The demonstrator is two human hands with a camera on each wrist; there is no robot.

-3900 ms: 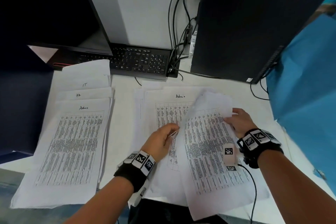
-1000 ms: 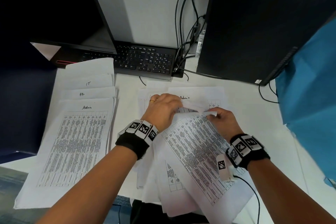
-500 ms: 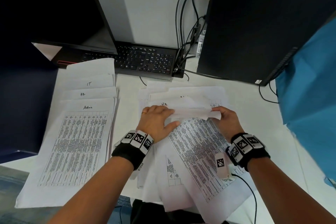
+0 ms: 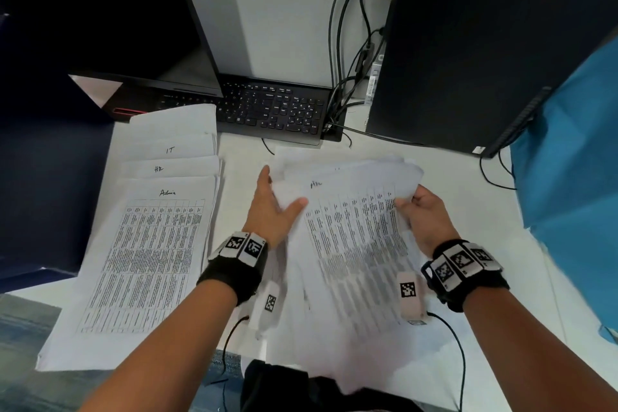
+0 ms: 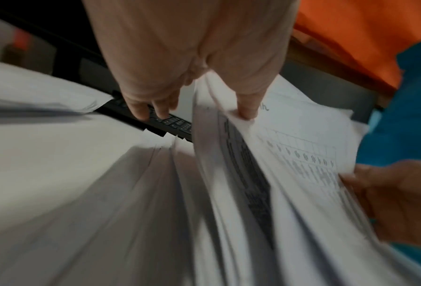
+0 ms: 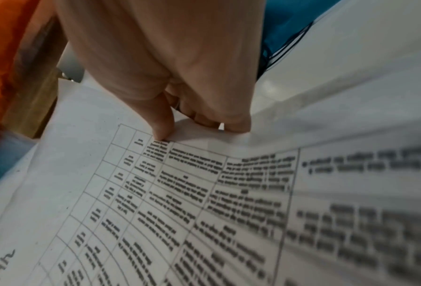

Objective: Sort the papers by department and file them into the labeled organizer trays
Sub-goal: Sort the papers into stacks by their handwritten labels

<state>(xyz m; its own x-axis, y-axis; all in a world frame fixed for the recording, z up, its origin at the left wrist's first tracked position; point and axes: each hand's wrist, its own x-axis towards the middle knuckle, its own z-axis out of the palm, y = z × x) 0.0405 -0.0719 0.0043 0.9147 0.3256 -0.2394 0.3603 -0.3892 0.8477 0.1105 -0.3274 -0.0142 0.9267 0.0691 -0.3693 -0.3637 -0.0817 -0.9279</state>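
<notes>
In the head view, a loose bundle of printed papers (image 4: 351,237) lies mid-table, its top sheet handwritten "HR" (image 4: 314,183). My left hand (image 4: 279,197) grips its upper left edge, thumb on top and fingers behind. My right hand (image 4: 409,197) pinches the upper right edge. The left wrist view shows my left hand (image 5: 197,114) with its thumb on the raised sheets (image 5: 290,154). The right wrist view shows my right hand (image 6: 192,129) with its thumb on the table print (image 6: 180,193). Sorted piles lie at left: Admin (image 4: 157,254), HR (image 4: 167,168), IT (image 4: 170,150).
A black keyboard (image 4: 274,107) lies behind the papers under a dark monitor (image 4: 100,10). A black computer tower (image 4: 485,43) with hanging cables (image 4: 347,60) stands back right. Blue cloth (image 4: 575,177) borders the right side. Bare white table (image 4: 468,211) shows beside my right hand.
The curled-over top sheet has gone flat, and an HR sheet now faces up. My left hand left the top of the pile and took its left edge. The bundle's lower part is blurred.
</notes>
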